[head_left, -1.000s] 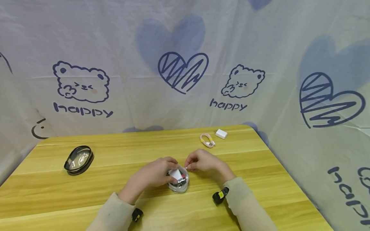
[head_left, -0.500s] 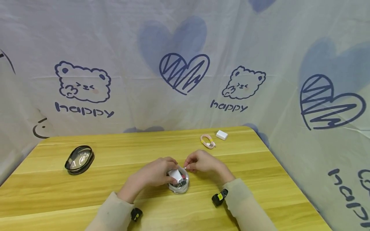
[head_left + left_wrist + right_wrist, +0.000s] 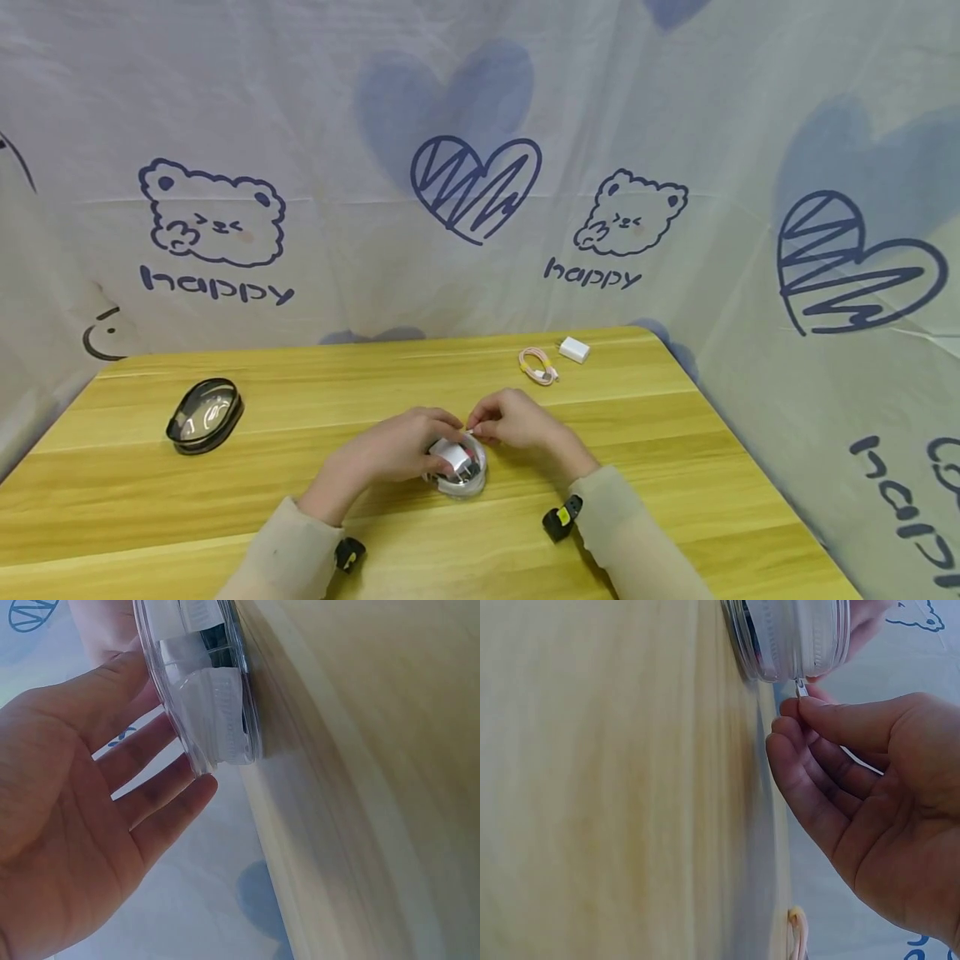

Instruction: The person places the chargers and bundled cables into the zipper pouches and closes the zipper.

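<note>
A small round clear case [image 3: 467,486] with a pale zipped edge sits on the table in front of me. Inside it are a white block [image 3: 452,452] and some dark and red items, hard to tell apart. My left hand [image 3: 401,444] holds the case from the left, thumb on the near side and fingers at the far side. At the case's far right edge, my right hand [image 3: 519,419] pinches a metal zipper pull [image 3: 802,688] between thumb and index finger. The right wrist view shows its other fingers curled below the case.
A black-rimmed clear case [image 3: 205,415] lies at the left of the wooden table [image 3: 337,379]. A coiled pink cable [image 3: 536,367] and a white charger plug [image 3: 574,349] lie at the back right. A printed cloth [image 3: 337,150] hangs behind the table.
My right hand has moved a little left along the case's rim with the zipper pull. The case and my left hand have shifted slightly left.
</note>
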The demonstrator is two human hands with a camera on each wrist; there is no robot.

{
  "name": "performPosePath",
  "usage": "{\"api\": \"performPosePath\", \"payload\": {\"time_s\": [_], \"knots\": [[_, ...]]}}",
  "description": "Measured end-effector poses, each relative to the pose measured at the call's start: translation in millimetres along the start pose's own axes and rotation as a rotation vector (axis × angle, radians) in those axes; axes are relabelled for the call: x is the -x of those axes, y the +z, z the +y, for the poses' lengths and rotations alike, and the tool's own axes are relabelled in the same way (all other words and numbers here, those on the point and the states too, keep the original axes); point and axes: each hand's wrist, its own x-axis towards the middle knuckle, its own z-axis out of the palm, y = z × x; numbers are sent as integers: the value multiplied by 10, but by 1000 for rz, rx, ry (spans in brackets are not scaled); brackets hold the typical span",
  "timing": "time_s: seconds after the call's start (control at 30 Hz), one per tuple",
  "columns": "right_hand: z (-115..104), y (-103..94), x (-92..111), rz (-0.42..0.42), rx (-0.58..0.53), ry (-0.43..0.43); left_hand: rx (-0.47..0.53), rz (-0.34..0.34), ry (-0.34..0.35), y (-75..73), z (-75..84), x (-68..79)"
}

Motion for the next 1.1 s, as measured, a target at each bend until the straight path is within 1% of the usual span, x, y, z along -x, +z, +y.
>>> {"api": "performPosePath", "payload": {"time_s": [0.17, 0.33, 0.47, 0.57, 0.67, 0.9, 0.97, 1.1], "knots": [[17, -10, 3, -4, -2, 4, -1, 3, 19, 7, -17, 4], [25, -55, 15, -23, 24, -9, -14, 12, 16, 3, -15, -1], [15, -134, 54, -74, 48, -24, -25, 20, -9, 9, -4, -7], [27, -173, 71, -117, 43, -33, -24, 20, -28, 21, -5, -9], [37, -178, 70, -137, 34, -36, -17, 21, -30, 26, -8, -3], [42, -155, 65, -138, 11, -22, -5, 20, -17, 30, -14, 2], [39, -148, 67, -131, 6, -16, -1, 17, -19, 31, -10, 0], [30, -124, 66, -101, -5, 1, -25, 18, -23, 32, -3, -4]]}}
